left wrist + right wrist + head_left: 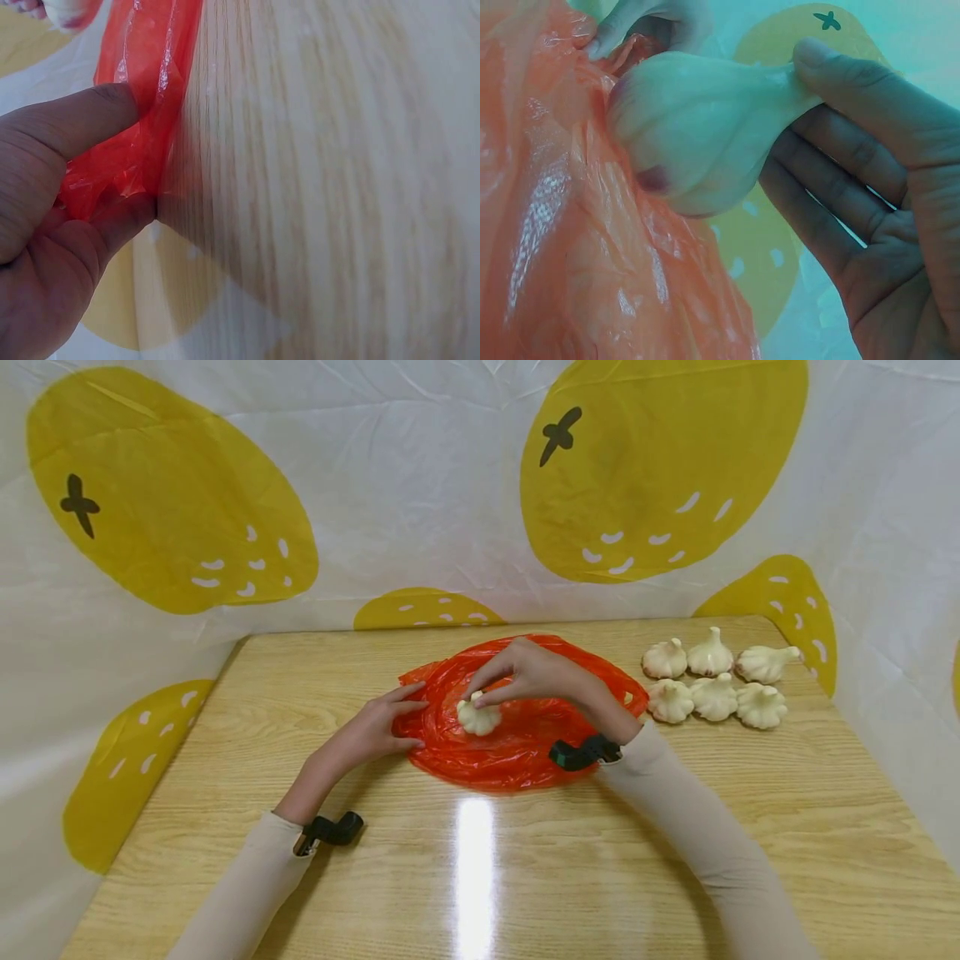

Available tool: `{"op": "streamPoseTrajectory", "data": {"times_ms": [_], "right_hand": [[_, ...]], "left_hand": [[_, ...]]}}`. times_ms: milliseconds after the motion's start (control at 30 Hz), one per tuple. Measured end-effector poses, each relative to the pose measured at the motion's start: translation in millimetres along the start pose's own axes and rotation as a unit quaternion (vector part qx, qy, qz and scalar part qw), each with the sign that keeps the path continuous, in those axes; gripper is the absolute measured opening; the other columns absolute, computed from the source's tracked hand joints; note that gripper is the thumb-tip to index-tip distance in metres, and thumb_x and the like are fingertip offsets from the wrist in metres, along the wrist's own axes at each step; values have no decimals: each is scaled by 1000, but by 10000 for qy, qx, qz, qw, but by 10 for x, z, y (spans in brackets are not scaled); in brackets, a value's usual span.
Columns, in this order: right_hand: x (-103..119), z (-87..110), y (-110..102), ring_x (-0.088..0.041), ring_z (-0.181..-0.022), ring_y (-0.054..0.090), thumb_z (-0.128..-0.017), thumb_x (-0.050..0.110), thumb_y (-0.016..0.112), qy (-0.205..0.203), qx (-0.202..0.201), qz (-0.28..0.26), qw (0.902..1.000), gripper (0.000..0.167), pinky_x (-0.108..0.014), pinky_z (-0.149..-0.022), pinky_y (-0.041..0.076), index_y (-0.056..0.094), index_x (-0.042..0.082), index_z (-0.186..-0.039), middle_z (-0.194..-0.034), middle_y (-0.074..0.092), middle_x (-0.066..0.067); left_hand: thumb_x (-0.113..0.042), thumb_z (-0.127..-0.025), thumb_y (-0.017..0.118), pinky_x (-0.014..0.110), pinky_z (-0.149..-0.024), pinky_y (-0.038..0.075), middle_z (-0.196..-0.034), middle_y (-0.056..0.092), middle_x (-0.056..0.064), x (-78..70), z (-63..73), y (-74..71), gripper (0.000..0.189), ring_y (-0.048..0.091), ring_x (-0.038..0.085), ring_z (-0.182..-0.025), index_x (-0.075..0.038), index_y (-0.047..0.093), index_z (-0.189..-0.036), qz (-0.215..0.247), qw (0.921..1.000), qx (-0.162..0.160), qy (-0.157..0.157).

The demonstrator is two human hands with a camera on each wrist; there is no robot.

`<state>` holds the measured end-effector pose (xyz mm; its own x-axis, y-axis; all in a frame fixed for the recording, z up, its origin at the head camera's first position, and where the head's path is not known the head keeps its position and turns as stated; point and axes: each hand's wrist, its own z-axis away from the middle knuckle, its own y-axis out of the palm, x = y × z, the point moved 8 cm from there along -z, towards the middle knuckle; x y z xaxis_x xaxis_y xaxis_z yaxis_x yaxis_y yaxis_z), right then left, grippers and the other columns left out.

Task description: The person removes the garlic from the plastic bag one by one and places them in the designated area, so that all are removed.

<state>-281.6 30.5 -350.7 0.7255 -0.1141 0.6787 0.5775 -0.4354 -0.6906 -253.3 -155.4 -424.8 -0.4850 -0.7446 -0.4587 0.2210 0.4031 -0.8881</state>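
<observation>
My right hand [528, 672] pinches a garlic bulb [478, 717] by its stem, over a red plastic bag [480, 768] spread on the table. In the right wrist view, the pale bulb [697, 127] with purplish patches hangs from thumb and fingers, overlapping the bag [562, 187]. My left hand [371, 727] holds the bag's left edge. Seen from the left wrist, the thumb lies on the red film [142, 67] and a finger sits at its lower edge, with the film between them.
Several more garlic bulbs [715, 696] stand in two rows at the right rear of the wooden table [360, 893]. A white cloth [420, 468] with yellow fruit shapes hangs behind and along the sides. Dark wrist cameras sit on both sleeves.
</observation>
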Motion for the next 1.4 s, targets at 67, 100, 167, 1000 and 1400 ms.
{"op": "streamPoseTrajectory", "data": {"times_ms": [67,100,167,1000,1400], "right_hand": [[37,23,-21,-7,-82,66,-89,19,80,-88,-31,24,10000,19,-29,-75,55,81,11,-107,-99,78,7],[51,37,-30,-7,-85,68,-89,18,80,-131,-51,25,9999,19,-32,-78,57,81,11,-107,-100,78,7],[89,68,-52,-7,-87,69,-89,18,80,-221,-115,94,9996,18,-36,-78,58,81,12,-106,-100,78,8],[155,333,-227,-10,-89,72,-87,6,80,-592,-548,279,9964,18,-24,-79,56,81,10,-104,-99,78,4],[170,418,-259,-8,-84,71,-84,5,82,-477,-577,235,9969,20,-22,-72,54,82,8,-104,-100,79,2]], "left_hand": [[-18,-83,87,54,-116,37,-159,39,19,-1,9,0,64,40,45,-142,2,61,-138,-11,10000,-8,-15],[-18,-83,87,54,-116,37,-159,39,18,1,14,1,64,40,45,-142,2,61,-138,-5,10000,-6,-36],[-18,-83,86,55,-116,37,-159,39,18,4,19,4,64,40,45,-142,2,61,-138,3,10000,4,-58],[-17,-84,86,55,-116,36,-159,39,19,6,8,7,63,39,45,-143,2,61,-138,52,10000,31,-65],[-18,-83,86,55,-115,37,-160,39,18,13,18,3,64,40,45,-143,1,61,-139,19,10000,23,-87]]}}
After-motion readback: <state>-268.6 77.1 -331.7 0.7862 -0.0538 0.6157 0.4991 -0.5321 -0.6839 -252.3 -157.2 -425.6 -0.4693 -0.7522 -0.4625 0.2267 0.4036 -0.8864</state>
